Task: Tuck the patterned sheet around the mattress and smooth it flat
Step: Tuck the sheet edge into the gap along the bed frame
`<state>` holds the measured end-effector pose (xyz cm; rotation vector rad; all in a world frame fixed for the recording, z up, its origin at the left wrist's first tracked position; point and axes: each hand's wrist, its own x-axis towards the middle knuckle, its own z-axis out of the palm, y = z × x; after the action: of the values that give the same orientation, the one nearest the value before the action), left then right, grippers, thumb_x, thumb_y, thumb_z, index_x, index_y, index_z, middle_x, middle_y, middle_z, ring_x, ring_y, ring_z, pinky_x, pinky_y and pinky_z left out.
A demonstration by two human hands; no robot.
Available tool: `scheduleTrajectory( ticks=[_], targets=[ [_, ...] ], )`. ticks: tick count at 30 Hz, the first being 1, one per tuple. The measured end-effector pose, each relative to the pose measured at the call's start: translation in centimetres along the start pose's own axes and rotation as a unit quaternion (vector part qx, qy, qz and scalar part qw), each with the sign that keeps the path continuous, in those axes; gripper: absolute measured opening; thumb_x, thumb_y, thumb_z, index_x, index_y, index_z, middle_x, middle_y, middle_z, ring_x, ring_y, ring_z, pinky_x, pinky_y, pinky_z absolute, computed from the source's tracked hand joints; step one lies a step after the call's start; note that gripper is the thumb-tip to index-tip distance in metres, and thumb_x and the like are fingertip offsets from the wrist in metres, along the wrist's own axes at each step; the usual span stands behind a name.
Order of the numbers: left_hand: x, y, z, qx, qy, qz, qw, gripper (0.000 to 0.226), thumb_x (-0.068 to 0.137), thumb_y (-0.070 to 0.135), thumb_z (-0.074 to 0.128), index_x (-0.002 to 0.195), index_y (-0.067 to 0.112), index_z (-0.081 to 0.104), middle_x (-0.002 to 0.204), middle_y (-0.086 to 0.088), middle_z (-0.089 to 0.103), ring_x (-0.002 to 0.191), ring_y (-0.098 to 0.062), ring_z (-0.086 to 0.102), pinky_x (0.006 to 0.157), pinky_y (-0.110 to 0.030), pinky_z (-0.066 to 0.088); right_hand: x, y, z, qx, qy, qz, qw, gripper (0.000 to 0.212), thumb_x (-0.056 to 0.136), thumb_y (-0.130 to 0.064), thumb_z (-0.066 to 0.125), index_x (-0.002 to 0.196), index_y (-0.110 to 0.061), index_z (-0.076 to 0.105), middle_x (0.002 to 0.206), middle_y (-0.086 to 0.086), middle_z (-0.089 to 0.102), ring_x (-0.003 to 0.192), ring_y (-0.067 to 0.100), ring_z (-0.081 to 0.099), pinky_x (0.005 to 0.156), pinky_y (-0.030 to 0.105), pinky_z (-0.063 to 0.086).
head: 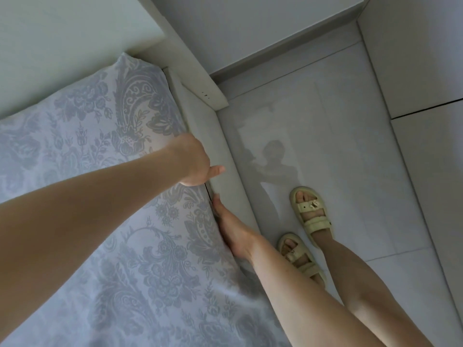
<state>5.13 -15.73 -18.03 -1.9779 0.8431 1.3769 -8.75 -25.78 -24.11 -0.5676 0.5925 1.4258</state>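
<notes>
- One sheet (105, 151), pale blue with a grey floral and paisley print, covers the bed top up to the right edge and the far corner. It lies mostly flat, with soft creases in the near part. The mattress under it is fully covered.
- Two hands work at that right edge, one beyond the other and close together.
- The left hand (195, 164) reaches across the sheet and bends down over the edge. One thumb (216, 170) sticks out toward the rail, and the fingers are hidden below, so I cannot tell whether they grip cloth.
- The right hand (230, 229) lies along the seam nearer the person. Its fingers look straight and held together, pressed into the gap between sheet and rail, with nothing clasped.
- One padded white rail (225, 151) runs just beside the sheet's edge and meets one white headboard (193, 78) at the far corner.
- The floor (350, 146) is pale glossy tile and shows one dim reflection (273, 159) of the person.
- Two cream sandals, one (312, 211) ahead of the other (300, 259), stand on the tile near the rail, each on a bare foot.
</notes>
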Motion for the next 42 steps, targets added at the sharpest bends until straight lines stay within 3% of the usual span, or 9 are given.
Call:
scheduleTrajectory(
  ticks=[4,7,11,18,23,29,34,38,42],
  targets=[
    [-0.5,-0.2,-0.2,0.011,0.022,0.001,1.0,0.077,0.097,0.049,-0.003,0.101,0.013,0.065,0.11,-0.007,0.065,0.114,-0.023,0.052,0.113,-0.038,0.023,-0.4,0.4,-0.7,0.052,0.006,-0.001,0.999,0.078,0.083,-0.078,0.012,0.131,-0.029,0.05,0.125,0.0,0.06,0.12,0.018,0.053,0.098,0.033,0.043],
    [-1.1,-0.3,0.1,-0.002,0.056,0.005,0.998,0.075,0.098,0.047,-0.002,0.104,0.015,0.066,0.108,-0.004,0.067,0.115,-0.02,0.053,0.119,-0.041,0.01,-2.6,1.9,-1.2,0.079,0.124,-0.036,0.988,0.082,0.09,-0.07,0.011,0.124,-0.013,0.059,0.109,0.004,0.069,0.104,0.019,0.063,0.086,0.03,0.05],
    [-1.9,0.8,0.4,0.024,0.191,0.002,0.981,0.064,0.099,0.044,0.008,0.108,0.018,0.066,0.107,0.0,0.065,0.108,-0.022,0.054,0.114,-0.04,0.022,-6.1,5.4,-2.9,0.033,0.261,-0.184,0.947,0.06,0.1,-0.048,0.021,0.117,-0.008,0.061,0.108,0.006,0.07,0.099,0.014,0.066,0.088,0.025,0.049],
    [-2.1,7.8,3.1,-0.017,0.125,0.044,0.991,0.07,0.098,0.047,0.005,0.089,0.014,0.066,0.09,-0.002,0.065,0.094,-0.023,0.057,0.089,-0.039,0.045,-7.4,9.1,-2.9,-0.005,0.176,-0.254,0.951,0.042,0.095,-0.049,0.03,0.116,-0.026,0.057,0.126,-0.005,0.062,0.117,0.005,0.056,0.103,0.025,0.041],
    [-1.3,9.1,2.6,0.027,0.116,0.043,0.992,0.063,0.1,0.045,0.002,0.066,0.017,0.048,0.087,-0.002,0.062,0.092,-0.02,0.055,0.1,-0.034,0.031,-5.9,10.6,-2.6,0.013,0.1,-0.238,0.966,0.058,0.09,-0.058,0.032,0.135,-0.024,0.049,0.139,-0.009,0.051,0.129,0.005,0.045,0.114,0.036,0.027],
    [-2.3,7.1,3.7,0.056,0.167,0.05,0.983,0.072,0.096,0.044,-0.006,0.08,0.019,0.06,0.076,0.005,0.062,0.087,-0.016,0.058,0.104,-0.035,0.025,-2.4,5.5,-0.8,-0.003,-0.035,-0.133,0.99,0.077,0.087,-0.073,0.017,0.139,-0.023,0.045,0.133,0.002,0.057,0.125,0.017,0.051,0.109,0.035,0.036],
    [-3.5,6.1,3.1,-0.13,0.242,0.054,0.96,0.086,0.086,0.059,-0.016,0.073,0.021,0.06,0.072,0.004,0.06,0.077,-0.015,0.053,0.107,-0.036,0.031,-0.9,4.5,-1.2,0.015,-0.019,-0.111,0.993,0.059,0.088,-0.071,0.014,0.123,-0.04,0.051,0.131,-0.002,0.056,0.12,0.015,0.053,0.105,0.036,0.039],
    [-3.9,7.5,3.6,-0.11,0.187,0.069,0.974,0.086,0.082,0.057,-0.017,0.074,0.02,0.059,0.082,-0.002,0.064,0.086,-0.022,0.056,0.091,-0.039,0.044,-1.4,5.4,-2.3,0.008,-0.045,-0.093,0.995,0.079,0.082,-0.078,0.015,0.14,-0.031,0.042,0.136,-0.001,0.054,0.126,0.015,0.05,0.109,0.037,0.035],
    [-2.0,9.2,2.2,-0.033,0.084,0.036,0.995,0.079,0.097,0.048,-0.004,0.101,0.011,0.065,0.107,-0.009,0.066,0.107,-0.026,0.057,0.097,-0.036,0.037,-4.0,7.3,-2.9,0.028,0.144,-0.116,0.982,0.071,0.093,-0.064,0.018,0.111,-0.016,0.067,0.102,0.003,0.072,0.094,0.013,0.068,0.081,0.027,0.051]
  ],
)
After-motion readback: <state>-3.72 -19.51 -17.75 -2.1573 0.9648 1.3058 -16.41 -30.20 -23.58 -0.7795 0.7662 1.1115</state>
